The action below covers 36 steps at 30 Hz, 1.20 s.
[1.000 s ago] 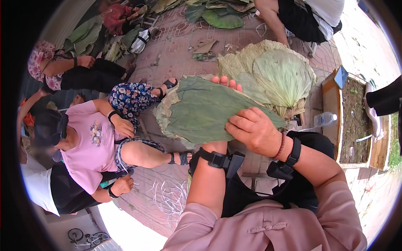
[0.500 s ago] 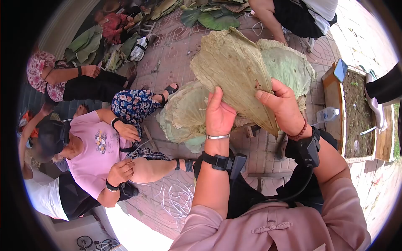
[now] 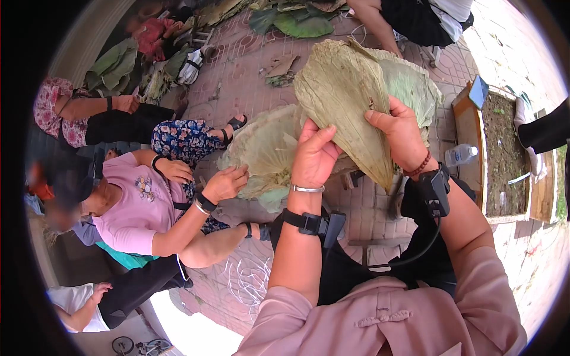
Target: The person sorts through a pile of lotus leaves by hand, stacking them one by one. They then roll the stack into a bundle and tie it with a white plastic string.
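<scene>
A large folded, dried yellow-green leaf (image 3: 341,83) is held up before me, its narrow tip pointing down. My left hand (image 3: 316,153), with a silver bangle at the wrist, pinches its lower left edge between thumb and fingers. On the right edge, my right hand (image 3: 404,135) grips it with the thumb on top; a beaded bracelet is at that wrist. Behind it lie a paler green leaf (image 3: 409,89) and a broad, dry spread-out leaf (image 3: 267,154). The fingers behind the held leaf are partly hidden.
At my left sits a co-worker in a pink shirt (image 3: 127,204), one hand near the spread leaf. White strings (image 3: 246,285) lie on the brick paving. A soil-filled planter (image 3: 504,160) and a plastic bottle (image 3: 461,155) are at right. Other people sit around.
The held leaf is turned slightly, and my left hand has closed its thumb onto the edge. The pink-shirted co-worker's near hand has moved up toward the spread leaf.
</scene>
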{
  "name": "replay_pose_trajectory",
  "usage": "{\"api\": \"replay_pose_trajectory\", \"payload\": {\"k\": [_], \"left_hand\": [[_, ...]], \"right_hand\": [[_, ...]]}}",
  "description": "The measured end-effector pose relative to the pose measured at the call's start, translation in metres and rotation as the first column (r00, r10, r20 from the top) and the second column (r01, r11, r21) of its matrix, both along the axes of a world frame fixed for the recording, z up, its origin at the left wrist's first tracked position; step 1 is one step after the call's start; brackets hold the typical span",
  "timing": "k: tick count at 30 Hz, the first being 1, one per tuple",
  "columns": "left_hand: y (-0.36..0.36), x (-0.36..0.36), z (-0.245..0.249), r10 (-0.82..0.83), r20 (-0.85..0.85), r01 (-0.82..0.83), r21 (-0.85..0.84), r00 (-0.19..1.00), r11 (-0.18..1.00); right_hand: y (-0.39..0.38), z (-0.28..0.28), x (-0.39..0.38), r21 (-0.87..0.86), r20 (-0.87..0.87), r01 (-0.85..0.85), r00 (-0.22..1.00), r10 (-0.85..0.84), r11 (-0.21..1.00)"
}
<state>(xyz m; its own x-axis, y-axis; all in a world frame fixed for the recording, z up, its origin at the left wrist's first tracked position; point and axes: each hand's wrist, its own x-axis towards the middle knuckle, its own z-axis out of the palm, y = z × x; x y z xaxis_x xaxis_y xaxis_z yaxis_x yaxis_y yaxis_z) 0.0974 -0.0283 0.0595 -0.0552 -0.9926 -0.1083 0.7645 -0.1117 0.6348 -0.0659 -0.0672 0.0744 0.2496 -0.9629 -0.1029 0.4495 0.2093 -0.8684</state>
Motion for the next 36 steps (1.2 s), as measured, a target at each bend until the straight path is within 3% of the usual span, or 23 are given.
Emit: {"api": "replay_pose_trajectory", "payload": {"k": [3, 6, 8, 12, 14, 17, 20, 22, 26, 28, 29, 31, 33, 34, 35, 36], "left_hand": [[-0.002, -0.001, -0.002, -0.014, 0.008, 0.013, 0.039, 1.0, 0.999], [-0.004, 0.0, -0.01, 0.079, 0.103, -0.084, 0.045, 0.992, 0.995], [-0.006, 0.001, -0.014, 0.21, 0.275, -0.217, -0.006, 0.938, 0.976], [-0.007, -0.001, -0.025, 0.285, 0.303, -0.32, 0.074, 0.91, 0.944], [-0.007, 0.0, -0.024, 0.224, 0.259, -0.274, 0.176, 0.94, 0.946], [-0.002, -0.008, -0.026, 0.143, 0.318, -0.208, 0.178, 0.937, 0.962], [-0.001, -0.01, -0.029, 0.149, 0.404, -0.216, 0.125, 0.903, 0.968], [-0.001, -0.011, -0.031, 0.146, 0.405, -0.216, 0.132, 0.902, 0.967], [-0.002, -0.015, -0.037, 0.096, 0.459, -0.199, 0.181, 0.883, 0.963], [-0.002, -0.017, -0.04, 0.065, 0.458, -0.179, 0.21, 0.887, 0.961], [-0.001, -0.017, -0.041, 0.034, 0.464, -0.162, 0.24, 0.885, 0.957], [-0.001, -0.019, -0.042, -0.017, 0.462, -0.125, 0.276, 0.887, 0.953], [-0.002, -0.02, -0.043, -0.072, 0.457, -0.085, 0.314, 0.887, 0.946], [-0.001, -0.021, -0.043, -0.047, 0.49, -0.122, 0.307, 0.87, 0.944], [-0.001, -0.021, -0.044, -0.023, 0.525, -0.159, 0.299, 0.851, 0.941], [0.0, -0.021, -0.044, -0.021, 0.524, -0.16, 0.299, 0.851, 0.941]], "right_hand": [[-0.001, 0.0, 0.002, -0.001, 0.002, 0.018, 1.0, -0.018, 1.0], [-0.002, -0.002, 0.005, -0.024, -0.067, 0.017, 0.998, -0.018, 1.0], [-0.005, -0.004, 0.006, -0.048, -0.127, 0.012, 0.992, -0.018, 0.999], [-0.017, -0.029, 0.014, -0.127, -0.228, 0.079, 0.968, -0.106, 0.989], [-0.028, -0.043, 0.02, -0.148, -0.28, 0.104, 0.949, -0.142, 0.983], [-0.042, -0.057, 0.024, -0.128, -0.286, 0.141, 0.942, -0.173, 0.982], [-0.05, -0.061, 0.024, -0.208, -0.409, 0.11, 0.893, -0.189, 0.972], [-0.055, -0.061, 0.025, -0.265, -0.309, 0.176, 0.916, -0.257, 0.948], [-0.061, -0.067, 0.015, -0.29, -0.392, 0.186, 0.872, -0.294, 0.939], [-0.058, -0.065, 0.008, -0.314, -0.631, 0.168, 0.699, -0.338, 0.934], [-0.061, -0.072, 0.004, -0.316, -0.632, 0.165, 0.697, -0.337, 0.934], [-0.062, -0.081, -0.001, -0.349, -0.793, 0.034, 0.521, -0.315, 0.936], [-0.057, -0.072, -0.004, -0.336, -0.841, 0.008, 0.447, -0.304, 0.942], [-0.052, -0.066, -0.004, -0.32, -0.882, -0.018, 0.371, -0.291, 0.947], [-0.05, -0.066, -0.005, -0.321, -0.882, -0.02, 0.37, -0.291, 0.947], [-0.048, -0.065, -0.004, -0.504, -0.825, -0.03, 0.314, -0.471, 0.863]]}}
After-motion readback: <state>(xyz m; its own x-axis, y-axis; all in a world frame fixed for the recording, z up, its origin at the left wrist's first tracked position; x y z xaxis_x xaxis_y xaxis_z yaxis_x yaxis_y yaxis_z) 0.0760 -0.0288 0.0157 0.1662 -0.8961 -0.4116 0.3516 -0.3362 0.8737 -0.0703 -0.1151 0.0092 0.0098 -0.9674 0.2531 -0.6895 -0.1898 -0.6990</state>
